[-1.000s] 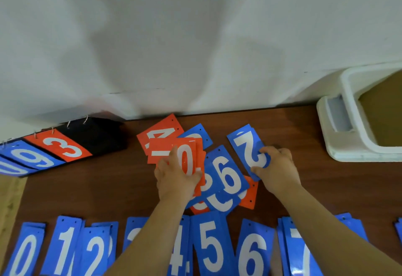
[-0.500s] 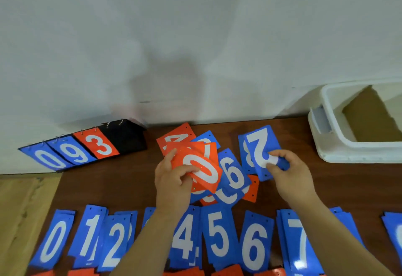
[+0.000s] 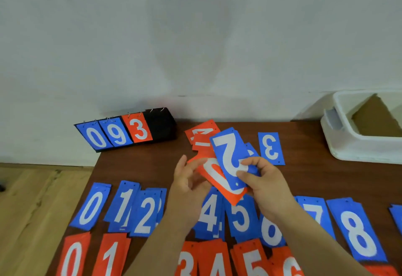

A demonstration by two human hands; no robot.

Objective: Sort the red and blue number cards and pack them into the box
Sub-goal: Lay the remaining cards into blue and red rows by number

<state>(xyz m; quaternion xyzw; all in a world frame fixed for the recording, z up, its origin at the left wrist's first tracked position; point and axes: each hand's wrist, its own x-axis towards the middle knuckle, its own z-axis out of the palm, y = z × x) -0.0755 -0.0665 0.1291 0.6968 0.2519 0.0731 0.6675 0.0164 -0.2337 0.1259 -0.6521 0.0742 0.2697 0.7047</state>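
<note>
Our right hand (image 3: 266, 185) pinches the blue 2 (image 3: 228, 156) at its near end: the thumb (image 3: 245, 175) lies on the printed face and the fingers curl round the right edge. We hold this card off the table (image 3: 139, 167), tilted, its far end pointing away and to the left.

Directly under the blue 2, and touching it, is the red 0 (image 3: 214, 173). Its near corner sits beneath the right thumb base. Its left edge reaches our left hand (image 3: 187, 188).

Our left hand is loosely spread, palm turned toward the right hand, fingers (image 3: 181, 164) raised and relaxed. The fingers are blurred, so we cannot tell whether they touch the red 0 or stand just beside it.

Locations relative to the hands:
- Beyond the left hand: a red pile (image 3: 201, 133), overlapped by the far end of the blue 2.
- Beyond the right hand: the blue 3 (image 3: 271, 148), flat on the table, apart from the pile.
- Far right of the right hand: the white box (image 3: 348, 145), with brown card (image 3: 378, 121) inside.
- Beyond and left of the left hand: a scoreboard (image 3: 121, 133) against the wall, showing 0, 9, 3.
- Beneath both hands: the blue row (image 3: 91, 208), 0 to 8 from left to right.
- Nearer than the hands: the red row (image 3: 252, 260).
</note>
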